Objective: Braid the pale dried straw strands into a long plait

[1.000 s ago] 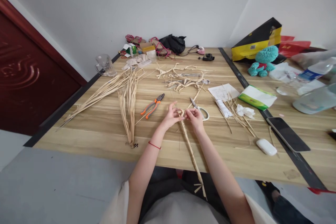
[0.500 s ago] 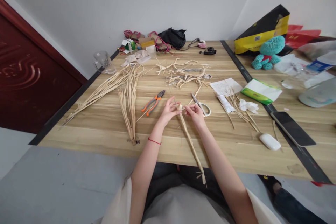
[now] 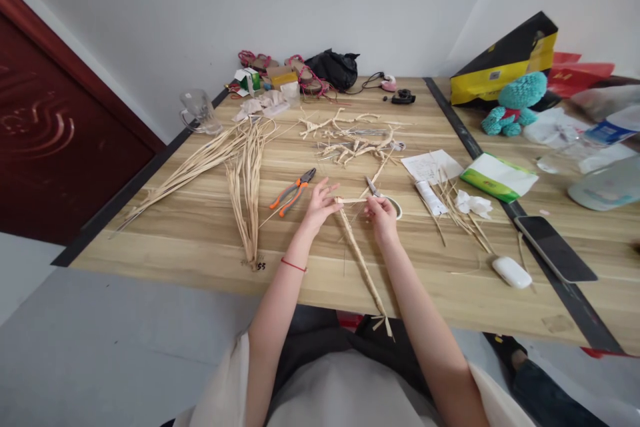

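My left hand [image 3: 321,205] pinches the upper end of a long stick wrapped in straw strips [image 3: 361,259], its other fingers raised. The stick slants down toward me, and its frayed lower end hangs past the table's front edge. Between the thumb and fingers of my right hand [image 3: 382,215] is a flat pale straw strip [image 3: 354,200], stretched sideways from the top of the stick. Just beyond my right hand lie scissors [image 3: 373,187], their handles partly hidden by it. Orange-and-grey pliers [image 3: 293,192] rest left of my left hand.
Straw bundles [image 3: 245,193] lie on the left. Straw-wrapped branches [image 3: 357,147] sit beyond my hands. To the right are a white roll [image 3: 431,197], loose straws, a tissue pack [image 3: 499,177], a phone [image 3: 556,248] and a white case [image 3: 512,271]. A glass mug [image 3: 200,112] stands far left.
My right hand has moved a little to the right, away from the stick, drawing the strip out into a longer stretch. My left hand stays at the stick's top.
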### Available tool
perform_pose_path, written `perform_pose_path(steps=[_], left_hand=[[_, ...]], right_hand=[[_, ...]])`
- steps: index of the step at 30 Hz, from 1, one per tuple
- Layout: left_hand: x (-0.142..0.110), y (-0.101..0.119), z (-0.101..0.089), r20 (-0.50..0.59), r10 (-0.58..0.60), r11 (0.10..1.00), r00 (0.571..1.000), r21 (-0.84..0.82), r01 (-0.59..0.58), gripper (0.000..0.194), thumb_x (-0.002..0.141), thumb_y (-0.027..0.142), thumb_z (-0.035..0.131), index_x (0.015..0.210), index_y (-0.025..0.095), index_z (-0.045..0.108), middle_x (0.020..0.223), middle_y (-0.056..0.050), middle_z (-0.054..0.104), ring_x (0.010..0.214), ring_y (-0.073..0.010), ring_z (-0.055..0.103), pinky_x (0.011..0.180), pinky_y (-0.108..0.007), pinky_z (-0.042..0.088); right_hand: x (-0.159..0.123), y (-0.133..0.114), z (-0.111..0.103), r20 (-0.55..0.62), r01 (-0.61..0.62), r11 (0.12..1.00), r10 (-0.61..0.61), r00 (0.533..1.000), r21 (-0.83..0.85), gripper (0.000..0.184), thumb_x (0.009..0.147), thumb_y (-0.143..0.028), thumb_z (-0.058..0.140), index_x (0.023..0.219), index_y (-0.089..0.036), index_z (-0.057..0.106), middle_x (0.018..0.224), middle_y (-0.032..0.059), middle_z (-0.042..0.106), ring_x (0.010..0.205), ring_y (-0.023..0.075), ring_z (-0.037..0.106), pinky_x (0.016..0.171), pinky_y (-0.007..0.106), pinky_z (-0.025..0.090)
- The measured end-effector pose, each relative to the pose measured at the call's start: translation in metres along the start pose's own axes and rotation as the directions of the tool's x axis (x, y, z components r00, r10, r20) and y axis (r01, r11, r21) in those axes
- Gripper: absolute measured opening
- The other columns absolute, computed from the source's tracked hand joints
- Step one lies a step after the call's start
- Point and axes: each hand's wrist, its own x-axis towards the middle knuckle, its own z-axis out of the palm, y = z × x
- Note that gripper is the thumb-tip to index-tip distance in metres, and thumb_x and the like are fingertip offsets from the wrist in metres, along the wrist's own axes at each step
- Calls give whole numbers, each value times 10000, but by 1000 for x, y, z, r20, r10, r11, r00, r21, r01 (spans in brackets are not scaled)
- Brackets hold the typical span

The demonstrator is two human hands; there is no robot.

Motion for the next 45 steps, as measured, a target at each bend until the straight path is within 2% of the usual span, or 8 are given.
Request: perform_pose_path(steps=[7,14,17,25,35,38,42,45], left_hand=[[-1,2,-1,9,27,1000,1000,-5,-27,791,623,120,721,1293,284,332,1323,-111,459,836,-97,589,861,-337,457],[-4,4,3,77,53,999,996,-16,-52,758,672,147,692,1311,299,313,1332,-105,442,891,-112,586,879,-341,450],[-7,4,8,128,42,999,991,13,-44,735,678,155,691,1306,283,329,1314,-106,456,895,-113,575,900,-347,433],[-11,6,13,118,56,997,991,36,-61,684,679,145,681,1272,260,360,1216,-79,496,887,-98,552,902,-324,427],[-12,6,17,83,39,998,996,36,-42,695,669,150,689,1264,270,350,1050,-21,515,839,-78,557,828,-267,449],[-11,1,20,43,-1,1000,999,21,0,679,680,176,690,1256,254,340,994,-13,552,839,-86,566,829,-281,447],[-8,-6,23,-73,-169,986,983,-9,169,689,660,210,717,1231,218,331,886,-12,604,764,-101,577,719,-266,456],[-7,-7,22,-49,-267,964,962,1,267,528,645,271,731,1094,164,475,925,-56,624,758,-113,583,664,-239,447]], right_hand=[[6,-5,-5,-34,36,998,-34,999,52,339,569,-424,757,660,-193,526,558,-49,533,440,54,464,404,187,333],[-12,0,13,237,-137,990,141,961,-34,316,616,-438,728,784,-222,569,604,-37,545,483,84,482,439,214,355],[-20,6,20,317,-116,987,146,937,-112,291,653,-452,695,693,-201,554,593,-33,513,500,83,443,460,219,346],[-21,6,23,259,0,981,52,964,-195,361,684,-483,634,549,-193,467,488,-59,377,414,69,288,393,229,200],[-20,6,22,184,82,969,-39,982,-234,366,674,-458,629,502,-196,440,484,-50,400,463,86,337,455,232,290],[-20,5,20,187,41,977,-2,982,-207,365,675,-443,627,505,-199,415,473,-57,370,447,81,307,433,231,266],[-23,5,19,243,66,973,-10,970,-223,384,706,-457,602,496,-194,417,453,-53,355,439,79,299,417,228,242],[-22,7,20,251,57,973,1,968,-223,406,687,-477,615,481,-197,405,449,-50,349,440,81,304,409,225,241]])
